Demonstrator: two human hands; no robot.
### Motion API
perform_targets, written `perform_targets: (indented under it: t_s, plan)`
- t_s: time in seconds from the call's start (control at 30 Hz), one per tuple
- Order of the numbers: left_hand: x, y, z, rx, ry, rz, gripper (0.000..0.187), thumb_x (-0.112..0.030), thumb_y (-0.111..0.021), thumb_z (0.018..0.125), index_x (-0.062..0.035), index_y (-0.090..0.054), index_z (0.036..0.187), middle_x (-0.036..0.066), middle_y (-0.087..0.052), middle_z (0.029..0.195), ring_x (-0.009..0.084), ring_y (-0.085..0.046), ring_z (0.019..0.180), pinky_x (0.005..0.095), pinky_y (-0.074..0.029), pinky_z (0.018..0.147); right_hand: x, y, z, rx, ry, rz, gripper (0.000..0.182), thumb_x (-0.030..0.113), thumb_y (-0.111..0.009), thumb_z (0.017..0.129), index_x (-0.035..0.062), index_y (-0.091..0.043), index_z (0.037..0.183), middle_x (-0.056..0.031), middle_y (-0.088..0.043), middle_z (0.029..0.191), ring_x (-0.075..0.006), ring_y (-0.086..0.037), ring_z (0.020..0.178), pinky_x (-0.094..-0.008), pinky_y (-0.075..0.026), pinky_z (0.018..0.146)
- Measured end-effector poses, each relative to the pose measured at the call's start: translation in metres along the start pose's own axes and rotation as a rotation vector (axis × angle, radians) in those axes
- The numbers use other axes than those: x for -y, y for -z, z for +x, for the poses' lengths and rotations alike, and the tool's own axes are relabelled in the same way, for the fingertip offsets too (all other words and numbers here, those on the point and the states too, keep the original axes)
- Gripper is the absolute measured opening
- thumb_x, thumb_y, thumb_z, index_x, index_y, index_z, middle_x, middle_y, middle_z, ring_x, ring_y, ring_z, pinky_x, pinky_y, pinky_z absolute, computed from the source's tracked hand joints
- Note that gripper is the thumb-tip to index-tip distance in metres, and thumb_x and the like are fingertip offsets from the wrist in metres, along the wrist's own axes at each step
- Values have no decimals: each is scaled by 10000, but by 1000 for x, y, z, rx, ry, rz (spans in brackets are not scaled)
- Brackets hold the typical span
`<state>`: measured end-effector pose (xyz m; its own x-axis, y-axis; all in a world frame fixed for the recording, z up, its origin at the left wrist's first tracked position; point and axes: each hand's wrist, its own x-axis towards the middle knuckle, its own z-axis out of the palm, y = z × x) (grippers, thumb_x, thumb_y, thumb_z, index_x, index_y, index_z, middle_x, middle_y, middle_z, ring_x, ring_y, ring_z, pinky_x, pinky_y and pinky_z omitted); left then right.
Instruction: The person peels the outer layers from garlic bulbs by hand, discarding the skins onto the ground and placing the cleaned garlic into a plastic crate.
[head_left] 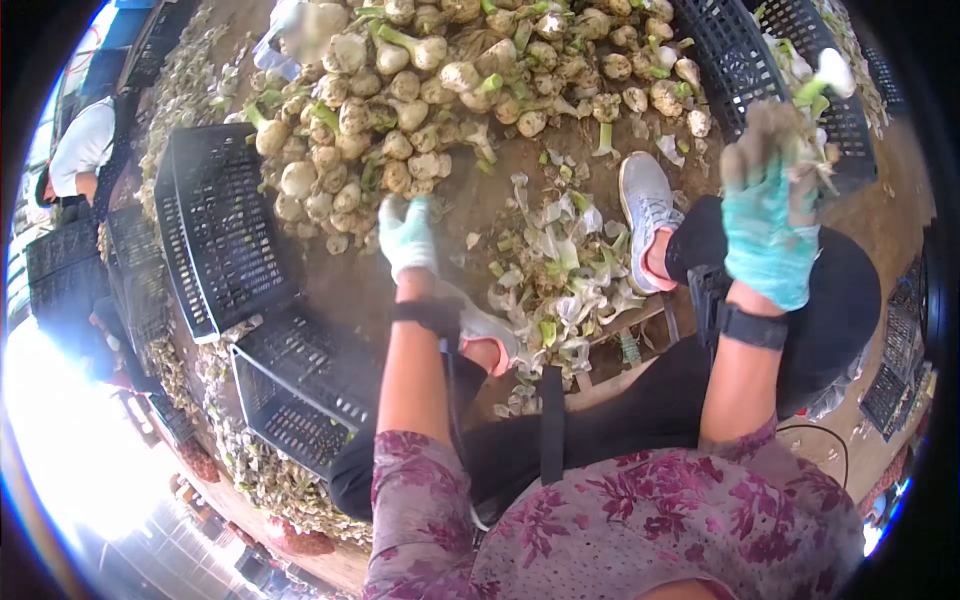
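My left hand [408, 236], in a white and mint-green glove, reaches to the near edge of a heap of garlic bulbs [400, 115]. Its thumb and fingers are apart, and I see nothing between them. My right hand [768, 215], gloved the same way with dirty fingertips, is stretched out over the near side of a black crate [845, 150]. Those fingers are extended and slightly blurred. Just beyond them is a clean white garlic bulb [834, 74] with a short green stem. Dry roots show beside the fingers, partly hidden.
Peeled garlic skins and leaf scraps [565, 265] lie between my shoes [648, 205]. At left stand a black crate [225, 225] and another tilted black crate [300, 370]. Another person [85, 150] in a white top is at the far left.
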<state>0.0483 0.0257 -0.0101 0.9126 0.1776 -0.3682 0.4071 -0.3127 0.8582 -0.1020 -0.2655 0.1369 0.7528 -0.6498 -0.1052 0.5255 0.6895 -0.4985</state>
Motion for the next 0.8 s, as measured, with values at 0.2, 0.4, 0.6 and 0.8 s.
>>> perform_targets:
  t_s: [0.2,0.4,0.6,0.8]
  plan:
    - [-13,-13,64,-142,-142,836,545,-252,-623,640,-10,-448,1096,222,-488,1040,296,-492,923,301,-381,791,-53,-6,-20,49,-394,-1431,259,165,-579,709,26,-559,928,-63,-593,800,-155,-536,622,-266,-436,586]
    - [-11,22,27,282,-145,136,417,-13,-556,671,1,-467,1078,97,-535,977,158,-510,870,241,-417,745,-110,15,-38,264,-394,-1537,291,66,-534,702,26,-532,990,-129,-569,870,-199,-547,713,-261,-433,642]
    - [-65,37,-108,730,-151,-18,503,91,-537,631,4,-439,1116,81,-481,1073,134,-465,960,236,-372,829,-135,34,-60,963,153,-1801,243,113,-408,776,142,-543,976,-94,-561,851,-253,-545,751,-324,-441,656]
    - [-62,33,-167,548,-455,281,615,-69,-659,600,61,-380,1132,133,-480,1074,147,-465,958,248,-376,813,-121,12,-84,1175,216,-2033,168,171,-444,750,120,-583,830,-62,-559,736,-223,-550,659,-327,-438,573]
